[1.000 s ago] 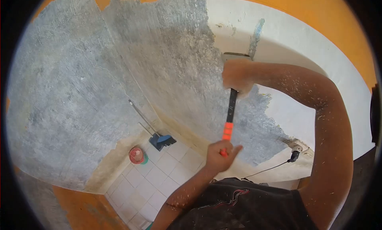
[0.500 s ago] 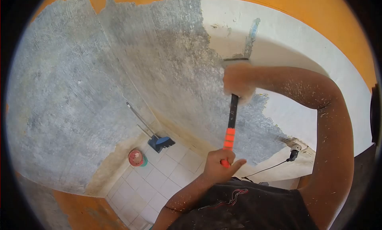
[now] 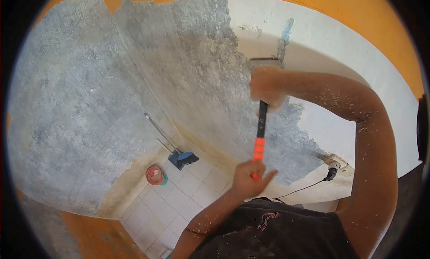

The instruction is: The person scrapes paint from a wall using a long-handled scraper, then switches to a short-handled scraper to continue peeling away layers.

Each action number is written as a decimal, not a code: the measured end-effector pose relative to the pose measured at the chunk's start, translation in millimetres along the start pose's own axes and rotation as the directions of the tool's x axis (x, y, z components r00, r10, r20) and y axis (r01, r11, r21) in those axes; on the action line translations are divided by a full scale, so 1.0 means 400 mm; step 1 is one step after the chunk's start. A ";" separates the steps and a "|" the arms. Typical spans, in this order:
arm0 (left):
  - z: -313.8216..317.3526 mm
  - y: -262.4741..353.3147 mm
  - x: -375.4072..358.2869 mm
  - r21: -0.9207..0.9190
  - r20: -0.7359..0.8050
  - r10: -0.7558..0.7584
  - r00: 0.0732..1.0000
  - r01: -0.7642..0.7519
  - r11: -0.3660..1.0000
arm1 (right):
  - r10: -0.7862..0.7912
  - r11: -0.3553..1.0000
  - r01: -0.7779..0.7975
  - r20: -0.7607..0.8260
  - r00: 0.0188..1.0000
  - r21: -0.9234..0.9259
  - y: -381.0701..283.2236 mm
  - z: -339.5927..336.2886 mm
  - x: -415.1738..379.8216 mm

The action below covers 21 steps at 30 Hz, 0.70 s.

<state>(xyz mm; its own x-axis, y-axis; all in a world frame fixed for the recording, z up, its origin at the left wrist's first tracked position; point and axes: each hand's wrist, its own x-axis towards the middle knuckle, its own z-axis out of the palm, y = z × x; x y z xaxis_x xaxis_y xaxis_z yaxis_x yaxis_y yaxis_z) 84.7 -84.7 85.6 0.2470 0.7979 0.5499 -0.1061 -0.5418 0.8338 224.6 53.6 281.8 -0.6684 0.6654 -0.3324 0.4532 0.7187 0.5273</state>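
A long-handled scraper (image 3: 261, 124), black with an orange grip, is held in both my hands against the wall. My left hand (image 3: 251, 178) is wrapped round the orange grip at its lower end, thumb sticking out to the side. Higher up, my right hand (image 3: 268, 85) is closed round the tool just below the head, slightly blurred. The wide scraper blade (image 3: 265, 62) shows above that hand, at the border between bare grey plaster (image 3: 197, 66) and the white paint (image 3: 313, 44). Whether the blade's whole edge touches the wall cannot be seen.
A socket with a black plug (image 3: 332, 173) and its cable is low on the wall to the right. On the white floor tiles (image 3: 177, 201) a red bucket (image 3: 156, 174) and a blue dustpan with brush (image 3: 181, 158) stand by the left corner. Pale flakes cling to my arms.
Both hands and the scraper have shifted a little upward along the wall, the blade with them. The grip on the tool looks the same.
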 end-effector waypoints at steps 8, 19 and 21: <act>-0.006 0.002 0.007 0.066 0.012 -0.072 0.997 0.071 0.995 | -0.018 1.000 0.018 -0.027 0.999 0.012 0.005 0.010 0.006; 0.003 0.117 -0.007 0.025 0.158 -0.069 0.985 0.065 0.998 | -0.081 0.996 0.082 -0.045 0.996 0.018 0.007 0.005 -0.014; 0.002 0.053 0.025 0.103 0.115 -0.019 0.993 0.008 0.995 | -0.112 0.993 0.113 -0.026 0.993 0.017 0.014 0.006 -0.011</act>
<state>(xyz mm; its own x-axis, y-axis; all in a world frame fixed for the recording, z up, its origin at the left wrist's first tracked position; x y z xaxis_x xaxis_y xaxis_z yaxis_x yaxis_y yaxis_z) 85.6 -88.5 108.5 0.3580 0.7726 0.5243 -0.0040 -0.5603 0.8283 231.4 55.0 284.3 -0.7304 0.5750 -0.3687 0.3851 0.7924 0.4730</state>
